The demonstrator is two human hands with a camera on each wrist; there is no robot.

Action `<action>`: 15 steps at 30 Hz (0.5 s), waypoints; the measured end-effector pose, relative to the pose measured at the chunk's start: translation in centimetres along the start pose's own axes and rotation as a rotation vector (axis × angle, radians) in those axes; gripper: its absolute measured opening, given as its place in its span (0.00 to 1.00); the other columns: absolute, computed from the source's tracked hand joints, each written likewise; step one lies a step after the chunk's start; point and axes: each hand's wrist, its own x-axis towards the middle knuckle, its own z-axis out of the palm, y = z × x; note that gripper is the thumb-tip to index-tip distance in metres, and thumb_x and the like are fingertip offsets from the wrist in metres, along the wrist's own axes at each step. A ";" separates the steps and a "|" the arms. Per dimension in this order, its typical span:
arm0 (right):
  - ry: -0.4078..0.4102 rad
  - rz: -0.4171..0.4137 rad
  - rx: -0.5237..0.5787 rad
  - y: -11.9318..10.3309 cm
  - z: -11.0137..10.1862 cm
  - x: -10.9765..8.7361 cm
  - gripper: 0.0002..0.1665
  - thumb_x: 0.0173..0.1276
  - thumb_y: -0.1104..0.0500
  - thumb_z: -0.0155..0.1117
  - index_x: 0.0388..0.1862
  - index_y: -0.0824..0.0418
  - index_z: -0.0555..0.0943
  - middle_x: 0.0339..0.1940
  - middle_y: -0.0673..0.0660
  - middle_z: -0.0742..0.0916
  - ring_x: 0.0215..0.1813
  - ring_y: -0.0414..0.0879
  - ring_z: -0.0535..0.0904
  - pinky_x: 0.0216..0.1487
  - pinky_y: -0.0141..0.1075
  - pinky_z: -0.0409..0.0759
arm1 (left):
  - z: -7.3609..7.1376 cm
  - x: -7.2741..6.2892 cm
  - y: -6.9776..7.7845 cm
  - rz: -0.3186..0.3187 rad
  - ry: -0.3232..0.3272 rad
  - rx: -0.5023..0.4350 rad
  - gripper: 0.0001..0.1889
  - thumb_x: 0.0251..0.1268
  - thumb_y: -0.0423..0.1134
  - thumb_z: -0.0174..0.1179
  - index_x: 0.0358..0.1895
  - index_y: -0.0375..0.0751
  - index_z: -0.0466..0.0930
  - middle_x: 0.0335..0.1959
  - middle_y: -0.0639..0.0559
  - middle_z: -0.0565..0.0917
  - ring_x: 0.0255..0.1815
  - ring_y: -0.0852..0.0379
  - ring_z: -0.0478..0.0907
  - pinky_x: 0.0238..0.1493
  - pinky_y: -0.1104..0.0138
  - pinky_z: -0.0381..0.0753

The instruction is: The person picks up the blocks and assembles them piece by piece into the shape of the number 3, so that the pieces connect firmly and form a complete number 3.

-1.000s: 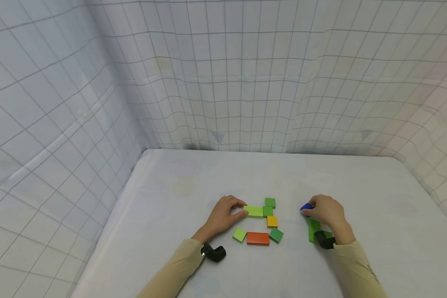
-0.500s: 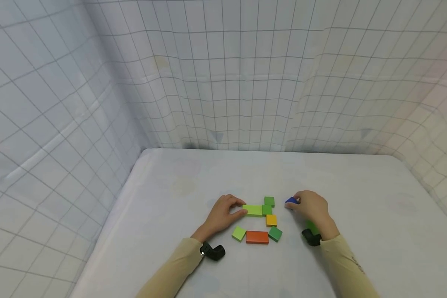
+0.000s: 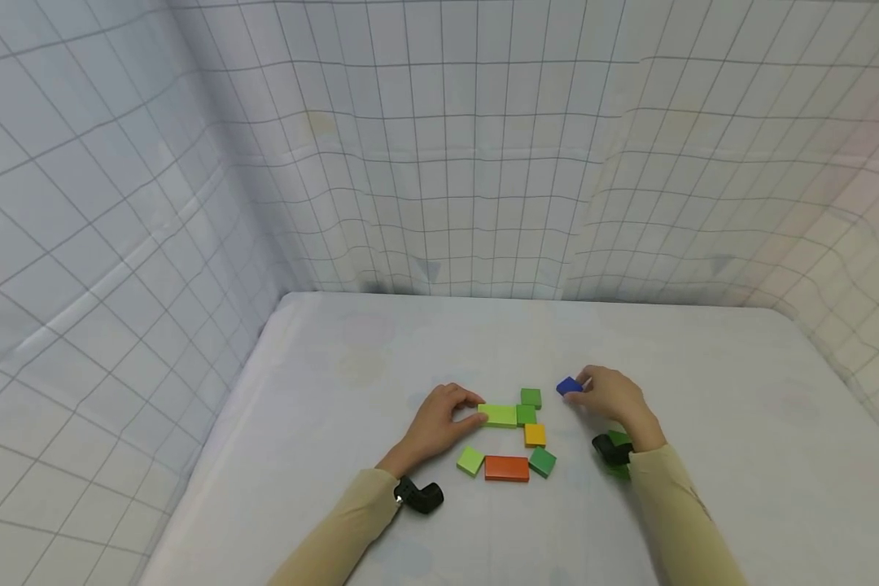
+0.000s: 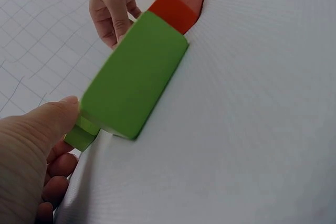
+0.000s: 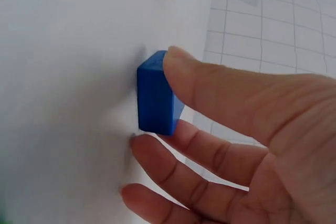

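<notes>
**Two hands at a cluster of blocks**

The right hand (image 3: 615, 399) pinches a blue block (image 3: 568, 386) between thumb and fingers, just above the white table (image 3: 337, 382). The left hand (image 3: 439, 423) grips the near end of a light green block (image 3: 500, 416), resting flat between both hands.

Bright, even light; bowed edges

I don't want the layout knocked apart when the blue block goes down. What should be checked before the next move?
1. Right hand pinches the blue block: ok.
2. Left hand holds the light green bar: ok.
3. Bare table beside the green cube: ok.
4. Blue block apart from the green cube: ok.
5. Whether the blue block touches the table: cannot tell.
</notes>
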 end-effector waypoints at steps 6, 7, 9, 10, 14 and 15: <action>0.007 0.025 0.019 -1.1 0.2 2.2 0.23 0.63 0.50 0.67 0.45 0.68 0.79 0.39 0.61 0.83 0.36 0.53 0.76 0.35 0.44 0.74 | 0.0 0.0 0.0 -0.006 -0.006 0.002 0.14 0.63 0.53 0.62 0.46 0.51 0.82 0.36 0.63 0.75 0.36 0.62 0.67 0.41 0.66 0.67; 0.007 0.021 0.025 -1.3 0.3 2.4 0.23 0.63 0.50 0.67 0.45 0.68 0.78 0.38 0.61 0.83 0.36 0.53 0.76 0.36 0.44 0.74 | 0.0 0.0 0.0 -0.006 -0.006 0.001 0.14 0.63 0.53 0.62 0.46 0.51 0.82 0.36 0.63 0.75 0.36 0.62 0.67 0.41 0.66 0.67; 0.007 0.011 0.035 -1.6 0.3 2.7 0.23 0.63 0.49 0.66 0.45 0.69 0.78 0.39 0.62 0.83 0.36 0.53 0.75 0.36 0.44 0.74 | 0.1 0.0 -0.1 -0.008 -0.008 0.000 0.14 0.63 0.53 0.62 0.46 0.52 0.82 0.37 0.63 0.75 0.36 0.62 0.67 0.41 0.66 0.67; 0.004 0.007 0.043 -1.6 0.3 2.8 0.23 0.64 0.49 0.65 0.45 0.69 0.79 0.39 0.62 0.83 0.36 0.53 0.76 0.36 0.44 0.74 | 0.1 0.0 0.0 -0.007 -0.007 -0.001 0.14 0.63 0.53 0.62 0.46 0.52 0.82 0.37 0.63 0.76 0.37 0.62 0.67 0.41 0.66 0.67; -0.034 0.012 0.080 -1.4 0.3 3.1 0.25 0.68 0.47 0.60 0.49 0.68 0.77 0.45 0.65 0.82 0.41 0.55 0.76 0.40 0.47 0.75 | 0.1 0.0 0.0 -0.009 -0.006 0.001 0.14 0.62 0.53 0.62 0.46 0.52 0.82 0.37 0.63 0.76 0.37 0.62 0.67 0.41 0.66 0.67; -0.046 0.017 0.093 -1.2 0.3 3.2 0.25 0.69 0.47 0.59 0.50 0.68 0.77 0.46 0.66 0.81 0.43 0.56 0.76 0.41 0.48 0.75 | 0.0 0.0 0.1 -0.009 -0.005 0.001 0.14 0.63 0.53 0.62 0.46 0.52 0.82 0.37 0.63 0.76 0.36 0.62 0.67 0.41 0.66 0.67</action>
